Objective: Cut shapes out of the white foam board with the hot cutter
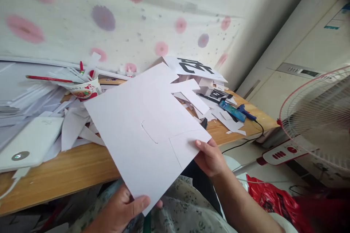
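Hands come first, close to the camera. The left hand [124, 207] pinches the bottom corner of a big white card sheet [142, 131], thumb on top and the other fingers hidden under it. The right hand [210, 158] grips the right corner the same way, thumb on the card, fingers curled below. The sheet is held up in the air, tilted, just above the lap and the near edge of the wooden table [82, 167]. It has cut lines in it, a small curved slit in the middle and a square flap by the right thumb.

To handle it well, I think both hands should hold the corners softly so the card stays flat and does not bend at the cuts.

Farther off on the table lie paper scraps [73, 127], a white box [30, 142], a cup of pens [84, 89] and a phone [232, 111]. A fan [322, 116] stands at the right.
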Motion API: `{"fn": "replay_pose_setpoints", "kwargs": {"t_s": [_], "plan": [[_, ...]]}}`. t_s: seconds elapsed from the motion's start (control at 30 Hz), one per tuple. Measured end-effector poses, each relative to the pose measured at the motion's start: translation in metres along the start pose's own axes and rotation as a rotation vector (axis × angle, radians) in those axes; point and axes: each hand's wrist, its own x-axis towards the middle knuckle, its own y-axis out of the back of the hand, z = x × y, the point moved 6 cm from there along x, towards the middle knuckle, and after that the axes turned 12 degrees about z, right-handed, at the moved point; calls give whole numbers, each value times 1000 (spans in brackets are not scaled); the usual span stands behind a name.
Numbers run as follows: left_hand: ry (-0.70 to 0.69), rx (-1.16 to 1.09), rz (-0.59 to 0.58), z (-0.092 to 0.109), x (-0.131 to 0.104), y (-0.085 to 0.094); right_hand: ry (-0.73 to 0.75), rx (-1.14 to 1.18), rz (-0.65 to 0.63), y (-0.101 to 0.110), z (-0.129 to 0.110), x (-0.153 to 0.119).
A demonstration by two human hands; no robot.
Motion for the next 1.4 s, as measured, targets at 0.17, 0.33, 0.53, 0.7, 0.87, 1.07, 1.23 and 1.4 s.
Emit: {"fn": "replay_pose_setpoints", "kwargs": {"t_s": [0.17,0.33,0.53,0.7,0.87,1.07,1.23,1.4], "plan": [[81,-279,214,14,-10,7,-63,62,-57,-15,9,-8],[98,-400,248,31,-12,15,-109,49,-72,-12,22,-12],[121,-329,267,40,-15,25,-111,-90,-72,8,12,-5],[169,-260,227,34,-16,31,-182,-173,-108,10,7,-5],[208,-322,218,30,-14,31,-210,-133,-154,2,13,-8],[224,-342,190,28,-11,31,-186,-172,-93,5,16,-8],[199,-286,207,19,-6,41,-127,-279,-95,9,14,-5],[195,-255,303,30,3,50,-92,-288,-68,13,22,-1]]}}
